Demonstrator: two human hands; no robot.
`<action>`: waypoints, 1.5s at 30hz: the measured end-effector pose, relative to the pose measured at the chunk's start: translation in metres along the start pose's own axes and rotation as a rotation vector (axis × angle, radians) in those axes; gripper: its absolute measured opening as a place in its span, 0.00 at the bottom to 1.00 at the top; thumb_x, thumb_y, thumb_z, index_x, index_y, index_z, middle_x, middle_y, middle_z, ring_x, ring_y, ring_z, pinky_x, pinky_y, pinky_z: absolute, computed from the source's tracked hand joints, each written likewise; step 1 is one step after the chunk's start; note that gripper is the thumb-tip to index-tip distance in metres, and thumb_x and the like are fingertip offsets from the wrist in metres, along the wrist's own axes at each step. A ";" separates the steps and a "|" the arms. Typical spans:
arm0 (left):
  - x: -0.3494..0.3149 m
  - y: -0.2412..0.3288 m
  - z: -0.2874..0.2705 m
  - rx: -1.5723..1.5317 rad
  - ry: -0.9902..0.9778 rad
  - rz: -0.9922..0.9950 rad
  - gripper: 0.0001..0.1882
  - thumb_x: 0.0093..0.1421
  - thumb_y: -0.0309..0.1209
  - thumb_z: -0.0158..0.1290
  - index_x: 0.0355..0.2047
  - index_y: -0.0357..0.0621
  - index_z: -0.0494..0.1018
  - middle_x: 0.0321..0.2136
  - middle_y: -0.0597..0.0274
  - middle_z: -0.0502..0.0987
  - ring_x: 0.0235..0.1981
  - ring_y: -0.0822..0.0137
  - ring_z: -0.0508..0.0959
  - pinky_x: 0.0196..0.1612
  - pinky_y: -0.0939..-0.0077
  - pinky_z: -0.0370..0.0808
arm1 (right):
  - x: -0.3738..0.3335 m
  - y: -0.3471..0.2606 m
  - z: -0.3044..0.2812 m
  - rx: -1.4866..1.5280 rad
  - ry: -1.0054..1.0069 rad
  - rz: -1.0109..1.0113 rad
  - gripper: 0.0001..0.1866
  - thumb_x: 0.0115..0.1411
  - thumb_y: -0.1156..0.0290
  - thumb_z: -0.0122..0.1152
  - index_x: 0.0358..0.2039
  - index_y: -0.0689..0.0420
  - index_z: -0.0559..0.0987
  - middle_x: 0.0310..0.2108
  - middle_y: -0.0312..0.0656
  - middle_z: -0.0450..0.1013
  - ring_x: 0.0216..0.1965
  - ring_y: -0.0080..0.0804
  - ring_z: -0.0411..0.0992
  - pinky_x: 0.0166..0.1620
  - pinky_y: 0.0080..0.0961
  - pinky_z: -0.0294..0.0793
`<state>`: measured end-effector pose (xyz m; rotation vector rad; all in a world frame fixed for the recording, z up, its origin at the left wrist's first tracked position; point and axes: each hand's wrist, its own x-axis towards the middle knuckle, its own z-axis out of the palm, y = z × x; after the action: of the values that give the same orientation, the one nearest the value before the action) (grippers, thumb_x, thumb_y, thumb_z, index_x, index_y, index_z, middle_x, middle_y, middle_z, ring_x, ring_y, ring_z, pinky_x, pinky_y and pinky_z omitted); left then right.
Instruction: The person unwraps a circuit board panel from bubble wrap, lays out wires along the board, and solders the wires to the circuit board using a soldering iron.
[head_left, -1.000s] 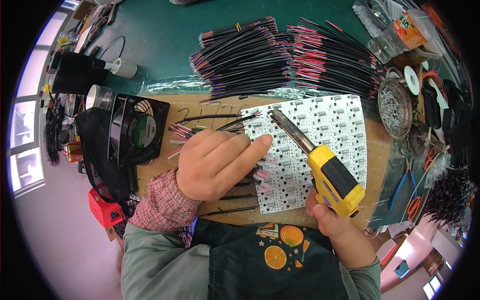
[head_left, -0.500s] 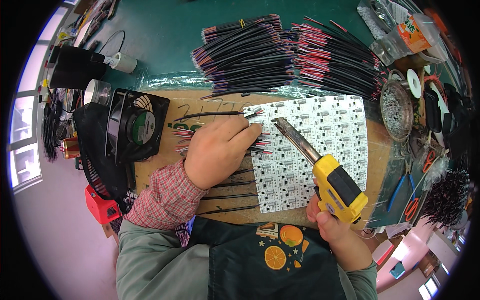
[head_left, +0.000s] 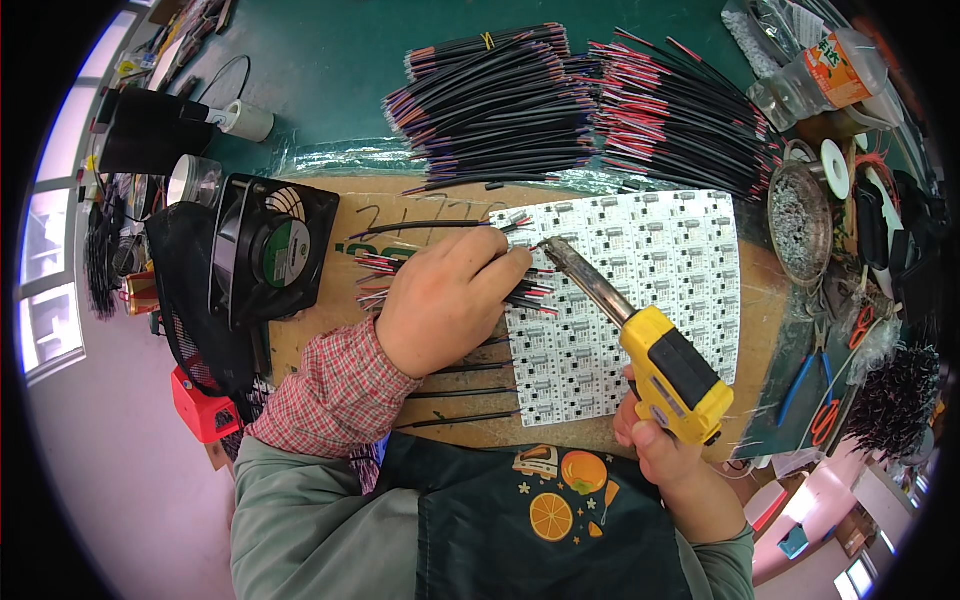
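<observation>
My right hand [head_left: 660,446] is closed around the grip of a yellow and black soldering gun [head_left: 672,378]. Its metal barrel slants up and left, and the dark tip is over the upper left part of a white circuit board panel [head_left: 640,330]. With fingers pinched, my left hand [head_left: 440,305] holds black cables [head_left: 530,296] whose red and white stripped ends show beside the fingertips, close to the tip. The palm hides their middles. Several black cables [head_left: 455,394] lie along the panel's left edge below the hand, and another cable [head_left: 430,228] lies above it.
Two big piles of cut cables [head_left: 490,110] lie behind the panel. A black fan [head_left: 275,250] stands at left. On the right are a dish of grey scraps [head_left: 800,222], a plastic bottle [head_left: 830,75], blue-handled pliers [head_left: 805,385] and orange-handled scissors [head_left: 825,420].
My left hand has shifted slightly right with the cables. The soldering gun has moved a little left, so fingertips and tip are closer together. The whole view has shifted slightly.
</observation>
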<state>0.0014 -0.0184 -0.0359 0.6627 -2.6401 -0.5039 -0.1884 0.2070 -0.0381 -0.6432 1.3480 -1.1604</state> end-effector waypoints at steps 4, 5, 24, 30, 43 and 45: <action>0.000 0.000 0.000 0.001 -0.004 -0.002 0.21 0.41 0.18 0.57 0.40 0.42 0.76 0.34 0.58 0.74 0.34 0.58 0.77 0.35 0.68 0.76 | 0.000 0.000 0.000 -0.001 0.003 -0.013 0.34 0.55 0.58 0.67 0.55 0.64 0.66 0.21 0.35 0.63 0.21 0.21 0.61 0.25 0.21 0.64; 0.000 0.000 0.000 0.008 -0.027 -0.012 0.21 0.42 0.18 0.57 0.39 0.42 0.76 0.34 0.58 0.74 0.34 0.58 0.77 0.35 0.68 0.76 | -0.001 0.000 0.001 0.002 0.002 -0.015 0.33 0.55 0.58 0.66 0.55 0.64 0.66 0.22 0.35 0.63 0.21 0.21 0.61 0.26 0.21 0.64; 0.001 0.000 -0.002 -0.012 -0.020 -0.015 0.21 0.41 0.17 0.56 0.39 0.42 0.76 0.34 0.58 0.73 0.34 0.57 0.77 0.35 0.67 0.76 | -0.002 -0.008 0.001 0.091 0.003 0.023 0.40 0.53 0.55 0.68 0.59 0.63 0.63 0.21 0.35 0.63 0.20 0.21 0.60 0.24 0.19 0.63; 0.003 -0.002 -0.003 -0.018 -0.013 0.005 0.19 0.44 0.16 0.53 0.39 0.42 0.76 0.35 0.57 0.74 0.34 0.56 0.76 0.35 0.66 0.76 | -0.005 -0.005 0.000 0.064 -0.012 0.025 0.39 0.53 0.55 0.68 0.59 0.63 0.63 0.21 0.34 0.63 0.21 0.21 0.60 0.24 0.19 0.63; 0.005 0.000 -0.006 -0.030 -0.025 -0.007 0.17 0.45 0.16 0.52 0.37 0.42 0.77 0.34 0.57 0.74 0.33 0.56 0.76 0.36 0.66 0.74 | -0.004 -0.003 0.001 0.066 -0.003 0.019 0.32 0.54 0.56 0.68 0.52 0.62 0.67 0.22 0.35 0.63 0.22 0.22 0.62 0.25 0.20 0.63; 0.005 -0.001 -0.007 -0.032 -0.025 -0.008 0.17 0.45 0.16 0.52 0.37 0.42 0.77 0.33 0.57 0.74 0.33 0.56 0.76 0.36 0.66 0.74 | -0.004 -0.001 0.001 0.043 -0.001 0.018 0.32 0.54 0.56 0.68 0.51 0.62 0.67 0.22 0.35 0.63 0.22 0.22 0.62 0.25 0.20 0.63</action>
<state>0.0003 -0.0230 -0.0291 0.6610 -2.6479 -0.5594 -0.1869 0.2101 -0.0352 -0.5991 1.3216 -1.1710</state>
